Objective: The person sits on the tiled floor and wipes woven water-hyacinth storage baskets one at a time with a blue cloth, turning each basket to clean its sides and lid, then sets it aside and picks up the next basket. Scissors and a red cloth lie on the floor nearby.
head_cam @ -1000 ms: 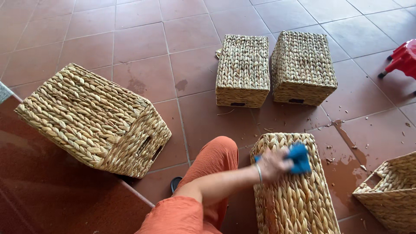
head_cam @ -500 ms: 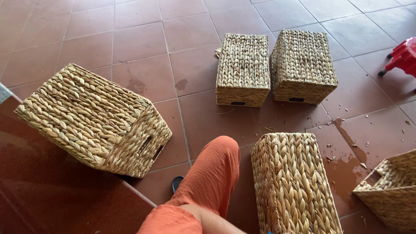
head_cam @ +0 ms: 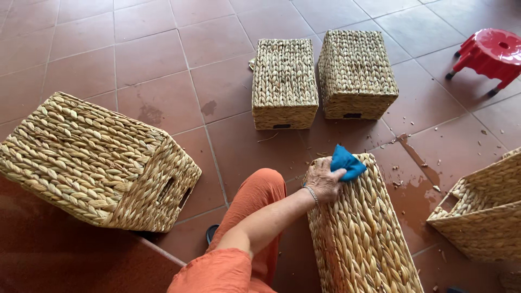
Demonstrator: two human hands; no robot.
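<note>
Terracotta floor tiles [head_cam: 135, 54] are lying bare ahead; my right hand [head_cam: 323, 179] is pinching a blue cloth [head_cam: 346, 163] at the woven basket [head_cam: 363, 239] edge.

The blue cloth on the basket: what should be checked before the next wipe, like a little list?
1. Grip: the hand pinches the blue cloth in its fingers: ok.
2. Cloth on the work: it rests at the far end of the woven basket: ok.
3. Basket steady: it lies flat beside the orange-clad knee: ok, as far as I can see.
4. Other hand: out of view, so whether it braces the basket: cannot tell.
5. Floor nearby: a wet patch with scattered bits lies right beside the basket: not ok.
6. Cloth damp or dry: cannot tell.
</note>
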